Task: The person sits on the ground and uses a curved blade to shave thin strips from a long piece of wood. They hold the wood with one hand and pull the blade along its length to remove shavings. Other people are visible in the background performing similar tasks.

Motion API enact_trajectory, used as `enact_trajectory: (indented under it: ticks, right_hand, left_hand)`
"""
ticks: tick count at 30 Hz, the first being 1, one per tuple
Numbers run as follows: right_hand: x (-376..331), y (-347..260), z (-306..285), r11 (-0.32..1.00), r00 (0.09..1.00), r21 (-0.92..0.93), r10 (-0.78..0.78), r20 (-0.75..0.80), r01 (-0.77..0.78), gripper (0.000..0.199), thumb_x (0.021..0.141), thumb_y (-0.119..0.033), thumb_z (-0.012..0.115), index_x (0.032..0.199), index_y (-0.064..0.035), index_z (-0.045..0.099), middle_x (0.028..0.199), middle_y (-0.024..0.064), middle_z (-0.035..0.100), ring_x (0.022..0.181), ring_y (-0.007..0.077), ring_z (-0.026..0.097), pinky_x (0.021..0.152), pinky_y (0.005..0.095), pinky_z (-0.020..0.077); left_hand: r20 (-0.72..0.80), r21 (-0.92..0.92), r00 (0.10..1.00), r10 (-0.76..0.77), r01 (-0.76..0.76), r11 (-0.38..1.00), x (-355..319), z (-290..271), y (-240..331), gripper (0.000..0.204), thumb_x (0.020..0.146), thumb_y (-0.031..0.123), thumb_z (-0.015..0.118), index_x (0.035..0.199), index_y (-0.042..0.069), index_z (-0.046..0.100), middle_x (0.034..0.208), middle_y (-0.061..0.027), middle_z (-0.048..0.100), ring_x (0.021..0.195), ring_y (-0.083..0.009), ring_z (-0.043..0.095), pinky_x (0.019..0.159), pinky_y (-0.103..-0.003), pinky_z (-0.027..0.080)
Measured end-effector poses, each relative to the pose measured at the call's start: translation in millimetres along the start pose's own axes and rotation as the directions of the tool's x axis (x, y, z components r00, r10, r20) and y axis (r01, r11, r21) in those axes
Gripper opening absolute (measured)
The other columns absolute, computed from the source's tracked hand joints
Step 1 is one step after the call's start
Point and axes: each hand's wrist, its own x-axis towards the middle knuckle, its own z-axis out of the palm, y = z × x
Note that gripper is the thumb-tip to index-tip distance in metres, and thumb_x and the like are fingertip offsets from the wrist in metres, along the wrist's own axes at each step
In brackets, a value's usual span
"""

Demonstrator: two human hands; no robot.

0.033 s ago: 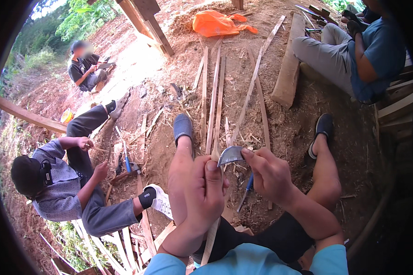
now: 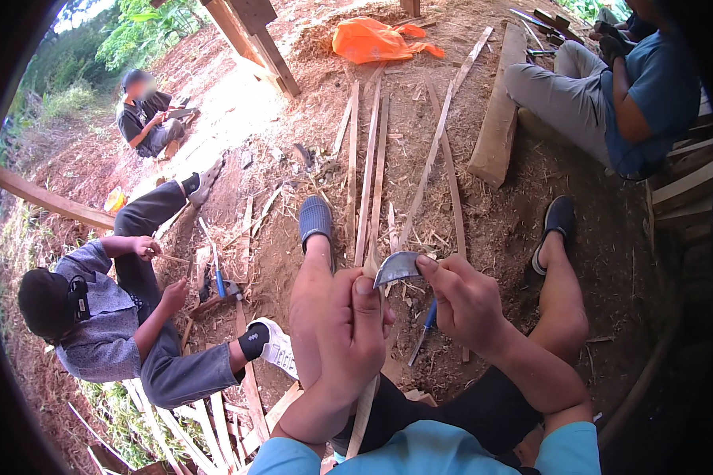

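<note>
Left hand [image 2: 355,332]: fist closed round a thin bamboo strip [image 2: 366,408].
Right hand [image 2: 463,301]: fingers pinching a curved knife blade [image 2: 396,267] against the strip.

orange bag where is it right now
In the head view the orange bag lies on the dirt at the top centre, just right of the slanted wooden post and beyond the far ends of the long wood strips.

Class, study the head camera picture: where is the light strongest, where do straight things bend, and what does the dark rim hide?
In the head view, daylight is brightest on the bare ground at upper left; the long wooden strips bow toward the rim from the fisheye lens; a black border cuts the corners; the left hand, right hand and curved blade at centre look sharp.
</note>
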Motion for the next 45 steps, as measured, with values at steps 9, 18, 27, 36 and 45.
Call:
enact_trajectory:
  ticks: [9, 18, 27, 36, 45]
  right_hand:
    - [12, -3, 1, 0.991, 0.994, -0.099, 0.078, -0.078, -0.085, 0.041, 0.082, -0.005, 0.054, 0.122, -0.0165, 0.057, 0.069, 0.0051, 0.048, 0.052, 0.0226, 0.052, 0.047, 0.0346, 0.0439]
    - [13, -6, -1, 0.978, 0.987, -0.136, 0.153, -0.056, -0.159, 0.044, 0.084, -0.008, 0.054, 0.126, -0.0194, 0.053, 0.068, 0.0057, 0.05, 0.053, 0.0237, 0.055, 0.048, 0.0356, 0.0455]
    - [19, 0, -5, 0.894, 0.894, 0.028, 0.444, 0.068, -0.446, 0.042, 0.088, -0.01, 0.05, 0.129, -0.0187, 0.048, 0.073, 0.0121, 0.059, 0.061, 0.0295, 0.06, 0.055, 0.0396, 0.0486]
    - [19, 15, -35, 0.905, 0.908, 0.125, 0.416, -0.049, -0.408, 0.037, 0.092, -0.012, 0.046, 0.129, -0.015, 0.048, 0.081, 0.018, 0.062, 0.07, 0.0334, 0.063, 0.062, 0.0397, 0.0483]
    - [-3, 0, -41, 0.974, 0.983, 0.135, 0.177, 0.055, -0.183, 0.037, 0.087, -0.005, 0.053, 0.123, -0.0083, 0.054, 0.084, 0.0143, 0.062, 0.067, 0.0291, 0.062, 0.058, 0.0358, 0.049]
  left_hand:
    - [0.009, -0.025, 0.999, -0.037, 0.037, 0.999, 0, 0, -1, 0.032, 0.1, 0.023, 0.038, 0.116, -0.001, 0.05, 0.072, 0.0016, 0.049, 0.053, -0.0021, 0.043, 0.047, -0.016, 0.036]
    - [-0.047, 0.039, 0.996, -0.071, 0.073, 0.997, -1, 5, 1, 0.029, 0.1, 0.026, 0.035, 0.093, 0.003, 0.052, 0.059, 0.0011, 0.045, 0.049, -0.0038, 0.039, 0.044, -0.018, 0.031]
    - [0.199, 0.181, 0.976, -0.086, 0.049, 0.982, -11, 12, -12, 0.023, 0.099, 0.022, 0.04, 0.093, 0.004, 0.053, 0.059, 0.0026, 0.046, 0.05, -0.0047, 0.043, 0.046, -0.018, 0.035]
    - [0.359, -0.195, 0.912, -0.198, 0.281, 0.94, -2, 1, 4, 0.023, 0.098, 0.025, 0.041, 0.09, 0.006, 0.052, 0.071, -0.0056, 0.058, 0.058, -0.014, 0.056, 0.054, -0.024, 0.043]
    - [0.506, -0.555, 0.798, -0.328, 0.592, 0.585, 14, -25, -5, 0.02, 0.094, 0.024, 0.048, 0.102, 0.006, 0.049, 0.076, -0.0047, 0.054, 0.067, -0.0151, 0.052, 0.061, -0.028, 0.044]
